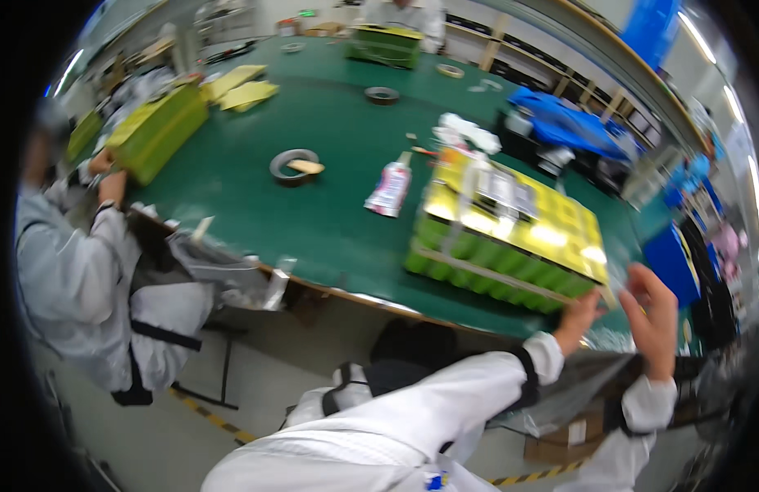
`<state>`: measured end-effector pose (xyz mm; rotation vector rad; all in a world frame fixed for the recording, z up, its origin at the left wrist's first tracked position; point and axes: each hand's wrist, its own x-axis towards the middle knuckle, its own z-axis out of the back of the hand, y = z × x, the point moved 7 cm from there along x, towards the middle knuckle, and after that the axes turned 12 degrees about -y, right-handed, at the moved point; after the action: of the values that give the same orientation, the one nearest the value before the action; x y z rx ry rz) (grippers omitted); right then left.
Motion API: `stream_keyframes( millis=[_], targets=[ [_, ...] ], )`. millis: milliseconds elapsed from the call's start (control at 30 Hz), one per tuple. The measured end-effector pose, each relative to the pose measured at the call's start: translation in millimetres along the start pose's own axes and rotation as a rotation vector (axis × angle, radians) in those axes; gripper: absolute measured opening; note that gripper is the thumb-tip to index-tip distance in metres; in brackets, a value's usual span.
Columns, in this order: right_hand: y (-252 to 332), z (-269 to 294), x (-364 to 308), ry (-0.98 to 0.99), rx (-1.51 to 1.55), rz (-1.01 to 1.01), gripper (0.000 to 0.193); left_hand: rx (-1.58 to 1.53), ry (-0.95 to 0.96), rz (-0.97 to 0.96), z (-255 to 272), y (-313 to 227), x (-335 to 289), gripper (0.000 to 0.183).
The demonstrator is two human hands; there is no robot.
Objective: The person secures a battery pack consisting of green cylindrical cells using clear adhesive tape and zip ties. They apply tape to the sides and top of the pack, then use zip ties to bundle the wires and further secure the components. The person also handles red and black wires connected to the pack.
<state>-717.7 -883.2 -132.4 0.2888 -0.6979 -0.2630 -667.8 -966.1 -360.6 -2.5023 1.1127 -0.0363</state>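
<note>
A large battery pack point(510, 234) of green cylindrical cells with a shiny yellow top lies on the table in front of me, to the right. A pale strip point(494, 275) runs along its near side and another goes up over the top. My left hand point(578, 321) is at the pack's near right corner, its fingers closed together and partly blurred; what they pinch is not clear. Just to the right, my right hand point(654, 320) is raised beside the pack's end, thumb and fingers apart. Something pale and thin shows between the hands, too blurred to name.
On the green table point(338, 221) lie a white tube point(389, 187), a tape roll point(281, 168) with a wooden piece on it, and another tape roll point(382, 96). Blue sheeting point(568, 123) covers things at the back right. A co-worker point(84, 262) handles a yellow-green pack point(162, 131) at left.
</note>
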Motion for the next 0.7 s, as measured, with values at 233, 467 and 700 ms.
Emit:
stream_keyframes(
  millis=[233,467,700],
  targets=[
    [265.0,-167.1,-38.5,0.641,0.331,0.555,0.03,0.001,0.0,0.112,-13.2,2.5,-6.0,0.036],
    [311.8,-287.6,26.9,0.374,0.489,0.328,0.026,-0.013,0.049,0.192,-25.0,-4.7,-19.9,0.036],
    [299.8,-376.6,57.0,0.065,0.156,0.329,0.032,-0.056,0.081,0.265,-27.2,3.0,-49.3,0.036]
  ],
)
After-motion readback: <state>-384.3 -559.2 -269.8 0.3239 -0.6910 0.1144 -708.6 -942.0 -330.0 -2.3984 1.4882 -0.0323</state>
